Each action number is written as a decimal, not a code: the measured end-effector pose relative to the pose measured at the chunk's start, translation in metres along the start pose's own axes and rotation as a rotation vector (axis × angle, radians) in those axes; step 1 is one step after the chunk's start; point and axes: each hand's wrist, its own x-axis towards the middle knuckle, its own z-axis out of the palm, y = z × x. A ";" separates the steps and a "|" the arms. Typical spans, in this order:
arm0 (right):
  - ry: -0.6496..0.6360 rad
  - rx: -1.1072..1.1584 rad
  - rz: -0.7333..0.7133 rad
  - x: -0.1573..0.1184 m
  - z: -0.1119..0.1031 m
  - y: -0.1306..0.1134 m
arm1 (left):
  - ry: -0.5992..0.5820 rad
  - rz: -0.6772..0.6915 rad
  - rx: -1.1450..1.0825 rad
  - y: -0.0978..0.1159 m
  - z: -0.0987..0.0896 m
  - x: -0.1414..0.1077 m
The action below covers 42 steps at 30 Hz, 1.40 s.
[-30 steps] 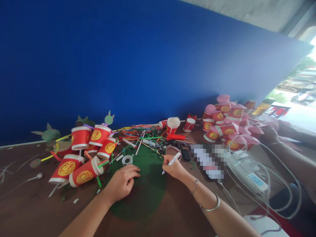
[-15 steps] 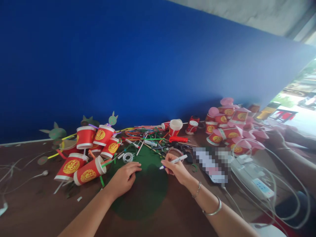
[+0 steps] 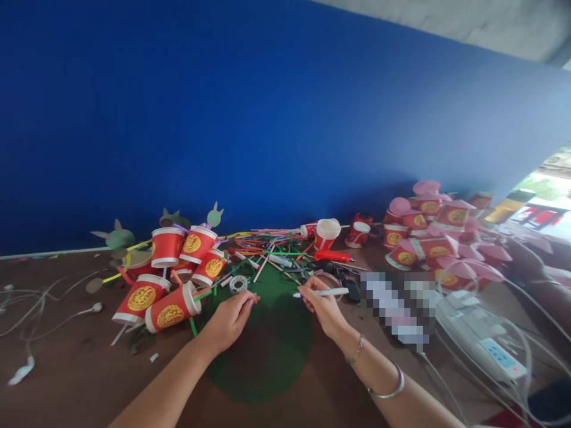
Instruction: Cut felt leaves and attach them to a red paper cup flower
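Observation:
My right hand grips a white marker with a purple-blue tip pointing left, above a dark green round sheet. My left hand is at the sheet's left edge, fingers curled with the thumb against them; anything inside is hidden. Just beyond it lies a white tape roll. Further back is a heap of coloured sticks and straws, with another marker in it. To the left, red paper cups with gold prints carry straws and green animal-head cutouts.
A red-handled tool lies behind my right hand, near a white-rimmed cup. Pink-topped cups are piled at right, near another person's arm. A power strip with looping cables and a blurred-out flat object lie nearer.
My left hand's fingers have drawn in, with the thumb now up against them. The marker has turned nearer to level in my right hand. The view has shifted slightly left.

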 end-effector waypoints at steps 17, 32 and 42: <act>-0.234 -0.271 -0.090 -0.008 0.013 -0.007 | 0.017 -0.094 -0.027 -0.002 0.001 0.004; -0.230 -0.497 -0.133 -0.006 0.018 0.004 | 0.039 -0.074 -0.110 0.003 0.000 0.003; -0.232 -0.571 -0.153 -0.006 0.019 0.002 | 0.016 -0.091 -0.077 -0.001 0.000 0.004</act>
